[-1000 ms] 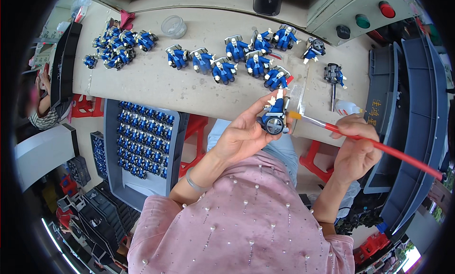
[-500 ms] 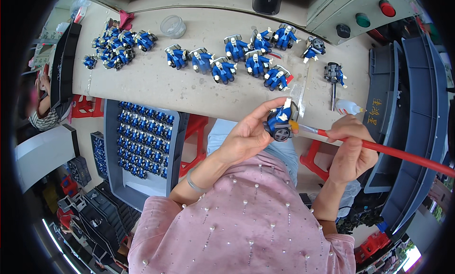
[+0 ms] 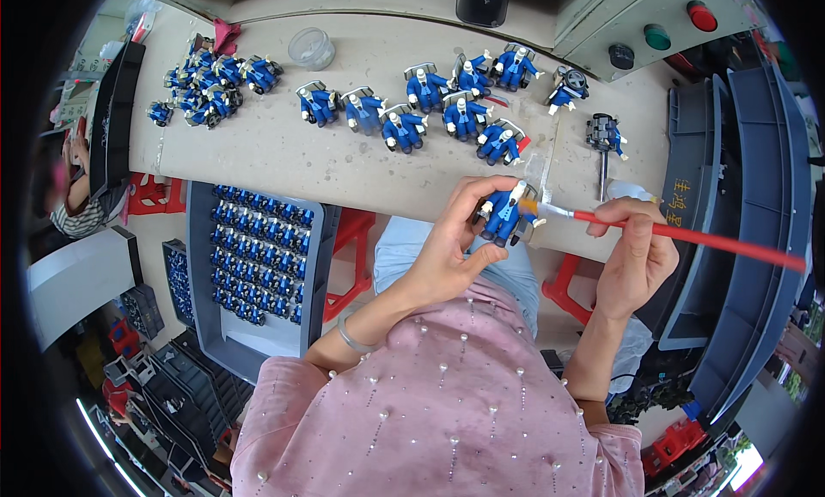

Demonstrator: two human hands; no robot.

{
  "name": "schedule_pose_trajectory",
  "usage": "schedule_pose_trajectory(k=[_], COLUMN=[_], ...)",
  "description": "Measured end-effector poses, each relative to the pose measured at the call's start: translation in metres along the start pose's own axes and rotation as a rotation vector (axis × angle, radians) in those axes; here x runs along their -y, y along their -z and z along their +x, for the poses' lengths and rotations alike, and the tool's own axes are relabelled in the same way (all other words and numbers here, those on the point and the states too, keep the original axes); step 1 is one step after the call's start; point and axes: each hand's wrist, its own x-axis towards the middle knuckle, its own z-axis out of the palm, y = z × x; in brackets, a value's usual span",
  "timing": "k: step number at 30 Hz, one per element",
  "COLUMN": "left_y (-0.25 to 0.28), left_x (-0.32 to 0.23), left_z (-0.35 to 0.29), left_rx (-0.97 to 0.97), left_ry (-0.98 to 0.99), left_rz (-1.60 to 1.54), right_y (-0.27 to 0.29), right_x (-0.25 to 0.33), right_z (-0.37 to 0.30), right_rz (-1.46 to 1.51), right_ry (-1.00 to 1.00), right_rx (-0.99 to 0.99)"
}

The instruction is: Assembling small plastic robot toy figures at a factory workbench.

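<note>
A small toy figure in blue clothes (image 3: 500, 213), seated in a dark chair, is gripped between the thumb and fingers of my left hand (image 3: 455, 239), its front facing up toward me. My right hand (image 3: 638, 252) is closed round a long red-handled paintbrush (image 3: 687, 232). The brush's yellowish tip lies against or just over the figure's upper body; I cannot tell which. On the table beyond my hands stand several similar blue figures (image 3: 464, 115). Another figure (image 3: 606, 132) lies tipped over by a screwdriver-like rod at the right.
More figures (image 3: 206, 85) cluster at the table's far left, near a clear round cup (image 3: 311, 48). A grey crate (image 3: 258, 338) at left holds rows of figures. A white bottle (image 3: 632, 190) lies right of my hands. Stacked dark bins (image 3: 748, 196) stand at far right. Red stools (image 3: 348, 256) show below the table.
My left hand has turned the figure from its wheel side to its front. The brush tip has moved up and slightly left, onto or over the figure's upper body.
</note>
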Motion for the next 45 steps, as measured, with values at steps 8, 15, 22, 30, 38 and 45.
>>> schedule_pose_trajectory(k=[8, 15, 22, 30, 38, 45], left_y=[-0.004, -0.005, -0.003, -0.001, 0.000, -0.002], left_x=[-0.010, -0.008, -0.004, -0.010, -0.016, -0.014], left_z=[0.001, 0.002, 0.001, 0.002, 0.003, 0.005], left_rx=[-0.025, -0.086, -0.118, -0.151, -0.117, -0.168], left_ry=[0.066, 0.010, -0.014, -0.069, 0.000, -0.007], left_rz=[0.093, 0.163, 0.211, 0.410, 0.574, 0.182], right_y=[-0.004, -0.006, -0.014, -0.016, -0.017, -0.017], right_x=[-0.001, -0.001, 0.002, 0.005, 0.007, -0.007], right_z=[0.003, 0.001, 0.004, 0.005, 0.008, 0.009], right_rz=[-0.028, 0.035, -0.040, -0.039, -0.065, -0.209], right_ry=[0.048, 0.065, 0.182, 0.137, 0.166, 0.078], right_rx=[-0.006, 0.143, 0.217, 0.217, 0.291, 0.200])
